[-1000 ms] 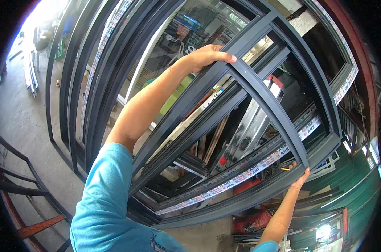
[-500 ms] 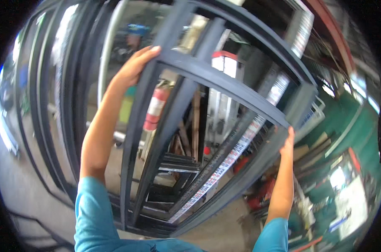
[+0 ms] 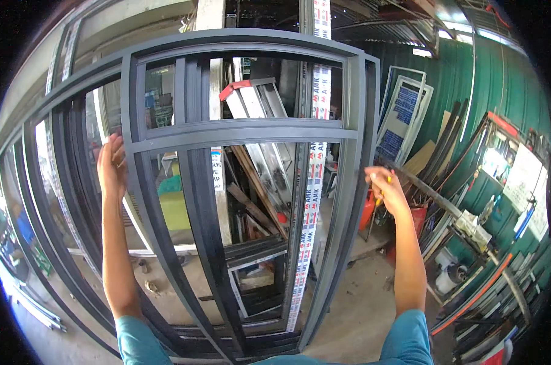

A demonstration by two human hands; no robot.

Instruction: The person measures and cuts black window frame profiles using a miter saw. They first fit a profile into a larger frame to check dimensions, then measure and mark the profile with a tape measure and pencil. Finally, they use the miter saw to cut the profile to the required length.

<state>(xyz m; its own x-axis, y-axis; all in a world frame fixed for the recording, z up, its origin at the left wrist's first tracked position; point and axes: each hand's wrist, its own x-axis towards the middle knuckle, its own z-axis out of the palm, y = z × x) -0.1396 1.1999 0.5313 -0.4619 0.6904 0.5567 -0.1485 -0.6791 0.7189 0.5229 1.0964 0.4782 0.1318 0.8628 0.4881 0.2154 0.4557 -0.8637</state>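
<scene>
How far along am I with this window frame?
Done: the dark grey window frame stands upright, off the stacked frames at left. In hand: left hand grips its left upright, right hand its right edge. Left: it is not yet set down or leaned anywhere; both hands carry it.

Dark grey window frame (image 3: 245, 131), red-and-white printed tape strip (image 3: 312, 182), green corrugated wall (image 3: 470, 91), teal sleeves (image 3: 409, 334).
</scene>
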